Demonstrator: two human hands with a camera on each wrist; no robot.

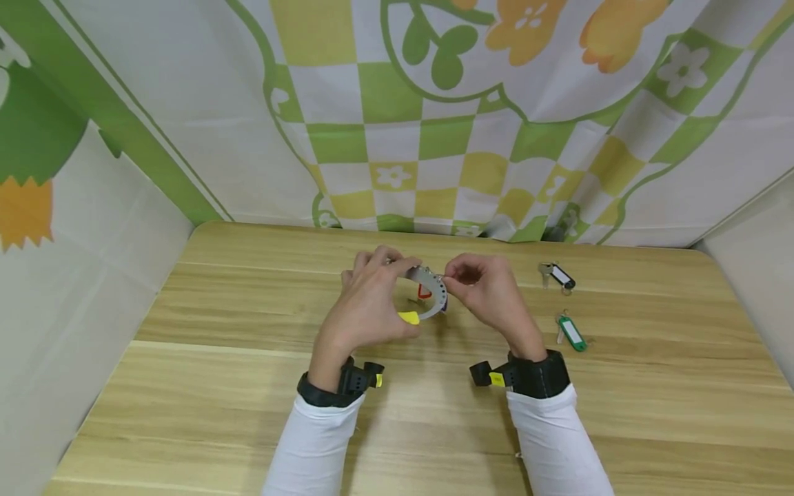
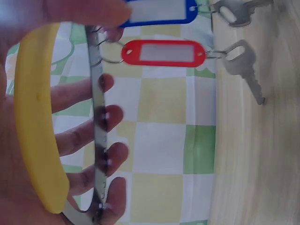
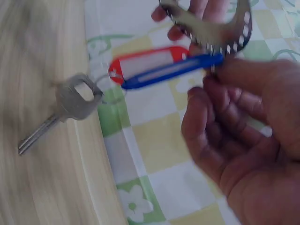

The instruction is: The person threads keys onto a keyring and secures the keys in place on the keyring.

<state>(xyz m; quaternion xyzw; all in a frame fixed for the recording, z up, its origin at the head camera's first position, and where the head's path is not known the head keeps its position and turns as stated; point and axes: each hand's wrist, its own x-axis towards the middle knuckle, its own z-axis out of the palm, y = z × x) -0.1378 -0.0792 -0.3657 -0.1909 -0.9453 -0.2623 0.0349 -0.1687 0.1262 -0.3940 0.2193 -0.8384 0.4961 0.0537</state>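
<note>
My left hand (image 1: 369,300) grips a large flat metal key ring (image 1: 440,297) with a yellow handle (image 2: 38,122). Holes line the curved metal strip. A red key tag (image 2: 164,53) hangs from it by a wire loop, with a silver key (image 2: 246,68) at its far end. Just beside it is a blue key tag (image 3: 173,71), also with a key. My right hand (image 1: 490,293) pinches at the blue tag's end, right by the metal strip, between thumb and forefinger. Whether the blue tag's loop is attached to the strip is hidden by the fingers.
On the wooden table (image 1: 248,413), to the right of my hands, lie a black key tag (image 1: 562,276) with a key and a green key tag (image 1: 572,333) with a key. A checkered curtain (image 1: 391,138) hangs behind the table's far edge.
</note>
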